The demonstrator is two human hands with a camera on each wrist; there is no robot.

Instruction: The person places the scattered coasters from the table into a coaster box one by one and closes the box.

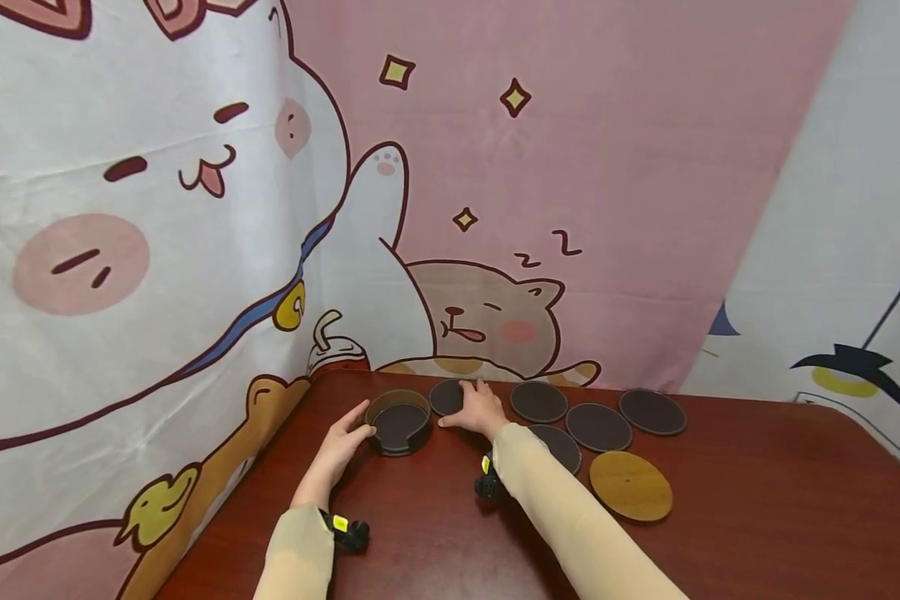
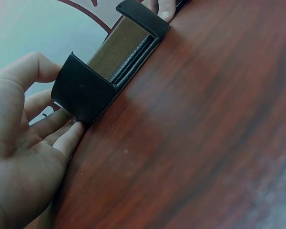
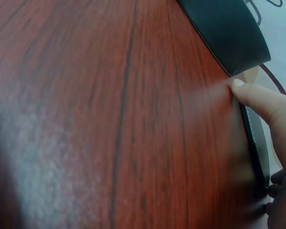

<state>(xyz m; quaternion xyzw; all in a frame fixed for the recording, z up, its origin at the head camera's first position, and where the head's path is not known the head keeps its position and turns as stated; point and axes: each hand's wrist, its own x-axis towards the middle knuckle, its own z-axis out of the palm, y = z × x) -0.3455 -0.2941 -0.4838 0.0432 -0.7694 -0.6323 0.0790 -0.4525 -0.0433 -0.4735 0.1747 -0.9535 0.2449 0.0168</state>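
The near table [image 1: 420, 542] gives a broad lane between the sleeves [image 1: 577, 533], leading up to the holder [image 1: 397, 402], whose wall has a gap facing the near side and whose top is open. The left hand [image 1: 343, 446] blocks the holder's left flank; the right hand [image 1: 480, 410] and the disc [image 1: 446, 397] under it crowd its right. Farther right, four dark discs [image 1: 598, 427] and a wooden disc [image 1: 630, 486] lie flat, low enough to pass over. Beyond them, bare table runs rightward. Behind, the curtain [image 1: 607, 183] limits reach.
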